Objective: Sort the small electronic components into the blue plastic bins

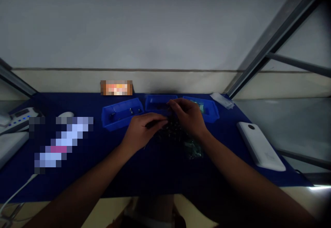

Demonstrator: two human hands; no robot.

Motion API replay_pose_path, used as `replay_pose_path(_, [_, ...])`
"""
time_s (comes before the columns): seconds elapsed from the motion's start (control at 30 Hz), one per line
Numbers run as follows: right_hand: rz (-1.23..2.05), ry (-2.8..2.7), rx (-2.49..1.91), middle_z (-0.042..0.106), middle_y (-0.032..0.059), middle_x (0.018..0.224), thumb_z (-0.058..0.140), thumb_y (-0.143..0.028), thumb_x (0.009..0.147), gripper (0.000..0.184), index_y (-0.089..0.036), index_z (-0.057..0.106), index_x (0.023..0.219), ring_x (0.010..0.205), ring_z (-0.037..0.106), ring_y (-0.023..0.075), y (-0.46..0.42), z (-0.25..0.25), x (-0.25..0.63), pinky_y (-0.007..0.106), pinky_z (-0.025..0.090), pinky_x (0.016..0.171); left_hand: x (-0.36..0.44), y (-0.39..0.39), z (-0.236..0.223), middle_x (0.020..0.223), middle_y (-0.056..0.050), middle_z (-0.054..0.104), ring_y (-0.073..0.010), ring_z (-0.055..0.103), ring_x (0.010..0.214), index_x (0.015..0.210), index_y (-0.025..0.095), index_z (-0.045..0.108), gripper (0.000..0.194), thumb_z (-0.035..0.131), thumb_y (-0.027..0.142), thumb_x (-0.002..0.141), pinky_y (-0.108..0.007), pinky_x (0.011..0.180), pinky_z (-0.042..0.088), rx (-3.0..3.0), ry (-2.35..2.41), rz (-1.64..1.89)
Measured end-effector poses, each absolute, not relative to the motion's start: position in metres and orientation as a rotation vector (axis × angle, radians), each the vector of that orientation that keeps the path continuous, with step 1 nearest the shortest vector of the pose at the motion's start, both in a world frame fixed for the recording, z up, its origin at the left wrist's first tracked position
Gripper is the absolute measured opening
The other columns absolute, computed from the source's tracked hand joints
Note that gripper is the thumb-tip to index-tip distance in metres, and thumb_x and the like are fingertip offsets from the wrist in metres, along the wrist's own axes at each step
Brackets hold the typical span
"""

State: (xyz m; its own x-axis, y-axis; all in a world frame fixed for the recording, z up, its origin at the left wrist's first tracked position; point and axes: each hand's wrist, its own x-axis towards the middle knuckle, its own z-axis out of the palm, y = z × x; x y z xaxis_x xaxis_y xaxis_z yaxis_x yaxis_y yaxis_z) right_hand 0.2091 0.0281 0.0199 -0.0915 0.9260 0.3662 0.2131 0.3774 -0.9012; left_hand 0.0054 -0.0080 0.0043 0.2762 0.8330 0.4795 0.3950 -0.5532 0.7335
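Observation:
Over the middle of the dark blue table, both of my hands work close together. My left hand (139,129) is closed in a pinch, its fingertips pointing right above a heap of small dark parts (172,133). A thin dark strand shows by its palm. My right hand (190,114) also pinches, its fingertips a little higher, in front of the middle blue bin (161,97). Whatever is between the fingers is too small and dark to make out. A clear plastic bag (193,150) with small contents lies beside the right wrist.
The left blue bin (107,119) holds a few small metallic parts; the right blue bin (216,112) has clear packets. A white power bank (261,148) lies at right, a plastic bag (222,100) behind it. At left are a blurred-out phone-like object (63,141), a cable and a white mouse (66,114).

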Motion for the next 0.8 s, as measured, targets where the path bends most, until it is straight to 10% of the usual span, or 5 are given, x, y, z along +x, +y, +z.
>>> replay_pose_path(0.23, [0.805, -1.701, -1.036, 0.081, 0.0018, 0.111, 0.072, -0.035, 0.096, 0.02, -0.028, 0.079, 0.112, 0.102, 0.076, 0.0205, 0.022, 0.019, 0.205, 0.033, 0.058, 0.088, 0.005, -0.001, -0.004, 0.11, -0.004, 0.082, -0.022, 0.079, 0.101, 0.108, 0.023, 0.078, 0.021, 0.08, 0.035, 0.09, -0.033, 0.091, 0.063, 1.618, 1.109, 1.355])
replay_pose_path(0.8, [1.064, -1.759, -1.0, 0.08, 0.0033, 0.097, 0.078, -0.031, 0.087, 0.017, -0.021, 0.075, 0.101, 0.088, 0.076, 0.0187, 0.025, 0.018, 0.206, 0.031, 0.06, 0.079, 0.0, 0.0, -0.008, 0.111, -0.002, 0.081, -0.021, 0.078, 0.099, 0.113, 0.028, 0.078, 0.022, 0.072, 0.023, 0.092, -0.038, 0.093, 0.063, 1.901, 1.27, 1.342])
